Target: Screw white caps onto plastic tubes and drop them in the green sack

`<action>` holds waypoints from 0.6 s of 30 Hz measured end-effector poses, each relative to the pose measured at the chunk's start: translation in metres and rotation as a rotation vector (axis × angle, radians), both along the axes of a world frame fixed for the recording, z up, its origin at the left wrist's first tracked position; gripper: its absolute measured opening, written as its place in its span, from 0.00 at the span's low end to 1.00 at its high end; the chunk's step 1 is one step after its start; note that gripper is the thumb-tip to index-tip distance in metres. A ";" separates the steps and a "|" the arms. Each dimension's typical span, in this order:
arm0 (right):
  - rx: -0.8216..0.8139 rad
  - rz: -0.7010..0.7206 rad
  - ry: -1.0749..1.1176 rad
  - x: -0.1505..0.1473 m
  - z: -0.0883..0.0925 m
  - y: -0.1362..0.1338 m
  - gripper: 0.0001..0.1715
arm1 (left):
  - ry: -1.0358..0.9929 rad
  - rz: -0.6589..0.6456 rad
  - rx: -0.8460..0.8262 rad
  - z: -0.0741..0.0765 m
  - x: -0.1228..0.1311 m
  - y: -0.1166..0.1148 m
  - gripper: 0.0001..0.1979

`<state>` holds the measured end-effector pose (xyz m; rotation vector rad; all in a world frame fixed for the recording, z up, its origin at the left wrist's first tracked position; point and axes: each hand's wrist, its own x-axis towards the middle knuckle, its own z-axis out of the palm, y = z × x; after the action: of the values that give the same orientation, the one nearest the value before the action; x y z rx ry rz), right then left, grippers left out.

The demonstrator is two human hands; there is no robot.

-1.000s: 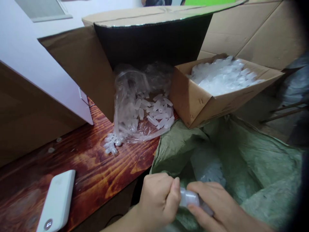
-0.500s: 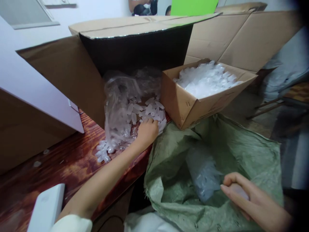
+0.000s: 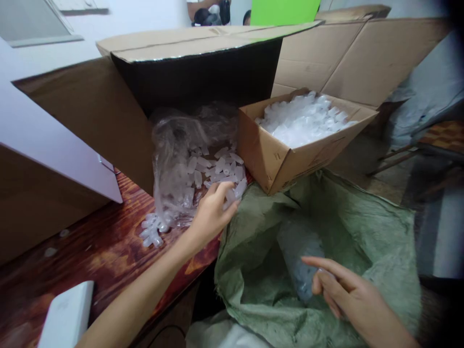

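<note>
My left hand (image 3: pixel 212 212) reaches onto the wooden table (image 3: pixel 108 251) at the mouth of a clear plastic bag (image 3: pixel 181 159) full of small translucent plastic pieces (image 3: pixel 217 166). Its thumb and fingers are curled round one piece at the pile's near edge. My right hand (image 3: pixel 344 290) hovers over the open green woven sack (image 3: pixel 362 227). Its index finger is stretched out, the other fingers are loosely apart, and nothing shows in them. Inside the sack lies a heap of translucent plastic items (image 3: pixel 300 251). Several loose pieces (image 3: pixel 150 232) lie on the table beside the bag.
A small cardboard box (image 3: pixel 279 159) heaped with translucent pieces leans at the sack's far edge. A large open carton (image 3: pixel 101 111) on its side stands behind the bag. A white flat device (image 3: pixel 65 314) lies at the near left. A person's arm shows far behind.
My hands, joined on a translucent piece a second ago, have parted. The left went to the bag's pile and now draws back a little; the right moved over the sack and loosened its fingers.
</note>
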<state>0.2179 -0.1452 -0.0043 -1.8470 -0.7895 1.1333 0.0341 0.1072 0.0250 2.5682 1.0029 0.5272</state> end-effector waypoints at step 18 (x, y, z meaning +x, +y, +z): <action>0.862 0.611 -0.784 -0.049 0.026 0.057 0.20 | -0.550 0.203 -1.443 -0.010 -0.049 -0.120 0.27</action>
<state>0.1692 -0.0879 0.0214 -1.2595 -2.0067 0.2009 -0.0149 -0.0130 0.0152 0.9863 0.8928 0.3062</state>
